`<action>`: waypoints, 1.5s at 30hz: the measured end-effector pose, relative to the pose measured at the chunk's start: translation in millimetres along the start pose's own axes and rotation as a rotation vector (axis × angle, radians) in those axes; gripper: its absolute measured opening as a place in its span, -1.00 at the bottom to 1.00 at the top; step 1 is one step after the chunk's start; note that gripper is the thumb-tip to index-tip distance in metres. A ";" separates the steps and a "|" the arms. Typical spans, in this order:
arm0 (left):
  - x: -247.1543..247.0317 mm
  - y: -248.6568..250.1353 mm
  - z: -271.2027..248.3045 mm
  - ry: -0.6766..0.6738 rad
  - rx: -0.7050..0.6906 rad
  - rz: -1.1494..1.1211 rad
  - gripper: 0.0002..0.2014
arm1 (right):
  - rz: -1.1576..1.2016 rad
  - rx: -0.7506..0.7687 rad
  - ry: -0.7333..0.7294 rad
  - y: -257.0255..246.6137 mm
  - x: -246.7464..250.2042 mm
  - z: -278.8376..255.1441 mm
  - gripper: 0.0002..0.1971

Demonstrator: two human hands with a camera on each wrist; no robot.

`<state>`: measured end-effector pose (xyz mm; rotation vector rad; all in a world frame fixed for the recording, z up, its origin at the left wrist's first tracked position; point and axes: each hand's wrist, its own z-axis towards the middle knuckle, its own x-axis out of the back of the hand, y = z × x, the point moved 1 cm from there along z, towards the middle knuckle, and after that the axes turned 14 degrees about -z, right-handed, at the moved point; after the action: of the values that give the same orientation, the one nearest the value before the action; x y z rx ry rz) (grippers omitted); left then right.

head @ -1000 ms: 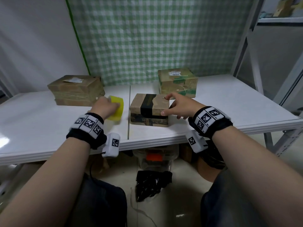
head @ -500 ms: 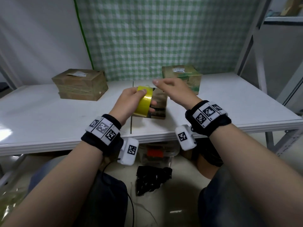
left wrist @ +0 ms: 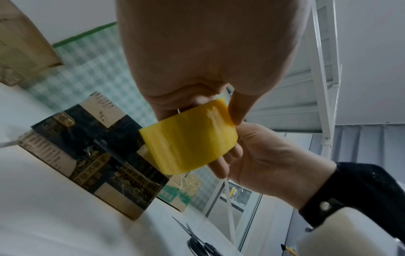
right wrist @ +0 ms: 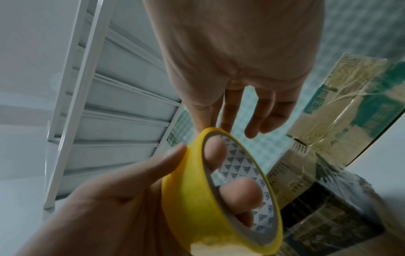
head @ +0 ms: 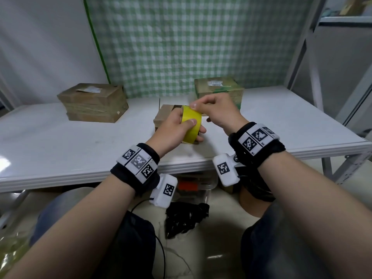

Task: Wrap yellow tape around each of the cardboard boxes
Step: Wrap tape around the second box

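Note:
My left hand [head: 182, 127] grips a yellow tape roll [head: 191, 125], thumb on its outer face and fingers [right wrist: 215, 152] through the core, above the table's front. My right hand [head: 199, 107] pinches the roll's top edge with thumb and forefinger. Just behind the roll lies a small cardboard box with a black band [head: 163, 116], mostly hidden in the head view and plain in the left wrist view [left wrist: 87, 147]. A larger brown box [head: 92, 102] sits at the back left. A green-printed box [head: 219, 87] sits at the back right.
The white table [head: 60, 146] ends in a front edge just under my wrists. Black scissors [left wrist: 197, 242] lie on it near the right hand. A grey metal rack [head: 310, 57] stands at the right. A plastic bin and a black bag lie on the floor under the table.
The left hand lifted the tape roll from the table beside the banded box and brought it in front of that box. The right hand left the box top and took the roll's edge.

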<state>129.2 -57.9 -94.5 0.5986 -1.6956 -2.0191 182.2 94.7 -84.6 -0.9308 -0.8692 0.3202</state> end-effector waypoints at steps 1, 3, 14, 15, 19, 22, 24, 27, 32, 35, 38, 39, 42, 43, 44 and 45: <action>-0.5 -0.9 0.1 0.002 0.001 -0.001 -0.74 | -0.018 0.013 0.015 0.5 0.5 0.7 -0.92; -0.5 -2.4 1.3 0.005 -0.001 0.000 -0.74 | -0.071 0.049 0.052 1.8 2.4 3.2 -0.88; 4.0 -2.0 4.4 -0.050 0.171 0.038 -0.66 | -0.201 0.096 0.053 4.3 7.6 11.4 -0.88; 5.1 -1.6 5.5 -0.034 0.182 0.030 -0.64 | -0.193 0.094 0.057 3.7 7.3 13.1 -0.89; 7.3 1.9 6.0 0.062 0.189 0.002 -0.56 | -0.178 0.075 0.015 0.1 6.5 22.3 -0.89; 10.0 5.5 8.2 0.108 0.207 -0.030 -0.50 | -0.206 0.043 -0.058 -1.3 -1.3 32.3 -0.87; 13.1 4.1 9.9 0.092 0.237 -0.016 -0.53 | -0.185 0.007 -0.041 -2.4 -2.6 40.2 -0.87; 14.2 -4.4 4.2 -0.024 0.331 0.019 -0.70 | -0.078 -0.090 0.106 2.0 12.5 57.6 -0.89; 8.4 -8.0 1.2 -0.025 0.315 -0.113 -0.71 | -0.185 -0.173 0.037 20.5 21.1 83.4 -0.87; 5.3 -10.4 4.1 -0.006 0.313 -0.196 -0.55 | -0.277 -0.158 -0.033 16.8 18.4 93.7 -0.88; 2.2 -11.6 6.3 0.000 0.325 -0.243 -0.43 | -0.339 -0.158 -0.092 14.8 18.9 102.2 -0.87; 2.1 -11.3 7.3 0.006 0.326 -0.253 -0.44 | -0.356 -0.154 -0.105 15.1 18.5 104.7 -0.88; 3.5 -9.8 11.0 0.030 0.317 -0.281 -0.48 | -0.385 -0.148 -0.122 16.1 16.2 108.6 -0.86; 4.4 -9.8 12.6 0.047 0.312 -0.290 -0.49 | -0.382 -0.150 -0.122 17.6 15.0 110.3 -0.84; 4.7 -9.2 14.0 0.060 0.308 -0.298 -0.51 | -0.376 -0.150 -0.120 18.8 13.5 111.1 -0.82; 4.9 -9.5 15.7 0.068 0.308 -0.306 -0.52 | -0.366 -0.149 -0.118 20.7 11.8 112.1 -0.82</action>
<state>115.6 -46.7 -101.6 1.0756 -1.9890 -1.9145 105.8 177.0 -61.6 -0.8757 -1.1628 -0.0064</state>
